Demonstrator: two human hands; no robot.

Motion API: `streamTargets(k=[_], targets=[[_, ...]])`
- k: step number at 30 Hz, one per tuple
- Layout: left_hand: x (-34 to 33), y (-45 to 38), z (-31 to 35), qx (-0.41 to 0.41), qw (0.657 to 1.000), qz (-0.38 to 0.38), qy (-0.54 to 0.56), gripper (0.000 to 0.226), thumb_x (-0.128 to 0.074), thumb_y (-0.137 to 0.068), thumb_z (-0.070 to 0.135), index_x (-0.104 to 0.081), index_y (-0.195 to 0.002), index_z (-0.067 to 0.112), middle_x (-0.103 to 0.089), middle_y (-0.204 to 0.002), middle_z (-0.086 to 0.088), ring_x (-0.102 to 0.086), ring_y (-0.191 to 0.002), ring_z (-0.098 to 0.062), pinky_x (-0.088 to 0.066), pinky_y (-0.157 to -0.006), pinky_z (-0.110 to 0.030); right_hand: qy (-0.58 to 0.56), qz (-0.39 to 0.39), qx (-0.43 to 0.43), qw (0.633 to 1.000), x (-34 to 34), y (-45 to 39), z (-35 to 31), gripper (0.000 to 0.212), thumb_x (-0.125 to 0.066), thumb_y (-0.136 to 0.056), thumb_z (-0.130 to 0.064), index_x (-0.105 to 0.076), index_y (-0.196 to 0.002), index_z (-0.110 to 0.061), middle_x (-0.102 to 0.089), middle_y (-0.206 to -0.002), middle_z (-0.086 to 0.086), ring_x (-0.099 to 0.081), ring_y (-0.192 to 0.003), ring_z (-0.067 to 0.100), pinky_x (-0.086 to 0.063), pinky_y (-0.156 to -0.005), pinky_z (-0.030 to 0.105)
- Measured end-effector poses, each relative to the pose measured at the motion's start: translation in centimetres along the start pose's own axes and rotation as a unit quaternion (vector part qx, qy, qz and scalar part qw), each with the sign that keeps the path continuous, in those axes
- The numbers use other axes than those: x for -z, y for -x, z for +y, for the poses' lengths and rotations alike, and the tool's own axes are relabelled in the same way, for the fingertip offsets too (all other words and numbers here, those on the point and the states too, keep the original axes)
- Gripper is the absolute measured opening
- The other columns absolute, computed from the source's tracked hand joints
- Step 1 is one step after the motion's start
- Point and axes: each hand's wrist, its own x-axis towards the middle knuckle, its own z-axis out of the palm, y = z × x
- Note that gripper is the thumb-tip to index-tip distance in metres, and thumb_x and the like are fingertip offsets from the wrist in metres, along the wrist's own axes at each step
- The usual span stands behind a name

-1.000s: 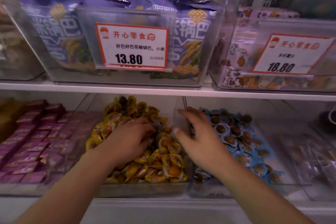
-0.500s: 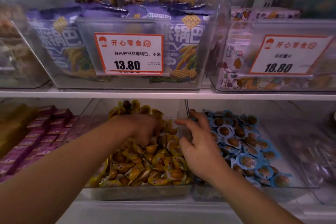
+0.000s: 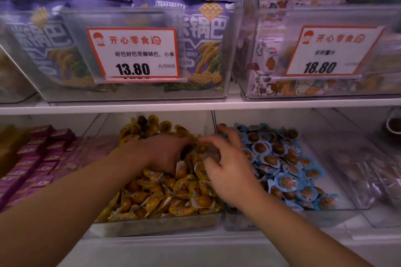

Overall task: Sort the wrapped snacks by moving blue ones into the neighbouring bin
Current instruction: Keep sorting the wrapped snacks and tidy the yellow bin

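1. The blue snacks (image 3: 286,167) fill the right-hand bin (image 3: 347,206); no stray blue wrapper shows plainly among the yellow snacks (image 3: 165,193) in the middle bin (image 3: 156,224).
2. Best, I judge, to rake the yellow heap near the divider and lift out only blue wrappers.
3. The left hand (image 3: 161,151) digs into the yellow pile, fingers curled; whether it holds anything I cannot tell.
4. The right hand (image 3: 230,171) hovers at the divider, fingers loosely bent, holding nothing visible.
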Motion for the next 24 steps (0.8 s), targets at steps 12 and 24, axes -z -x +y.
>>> streamTargets(k=[12,24], targets=[[-1.7,-2.7,1.3,0.035,0.996,0.009,-0.077,0.09,-0.075,-0.077,0.036,-0.023,-0.151,0.035,-0.04,-0.141,-0.009,-0.053,-0.119,-0.032,-0.049,-0.093,-0.038,0.016,0.012,0.007,1.0,0.0,-0.1,0.1,0.035,-0.055,-0.092,-0.019,-0.06,-0.124,-0.032,-0.022,-0.145,-0.018,-0.032,-0.129,0.0,-0.013,-0.088,-0.011],[-0.9,-4.0,-0.6,0.03,0.998,0.061,0.015,0.046,-0.07,-0.079,0.029,-0.059,-0.124,0.026,-0.064,-0.112,-0.004,-0.062,-0.102,-0.024,-0.053,-0.079,-0.034,0.016,0.004,0.022,1.0,-0.2,0.0,0.3,0.037,-0.054,-0.092,-0.022,-0.057,-0.126,-0.034,-0.018,-0.14,-0.028,-0.034,-0.102,-0.022,-0.023,-0.082,-0.01]])
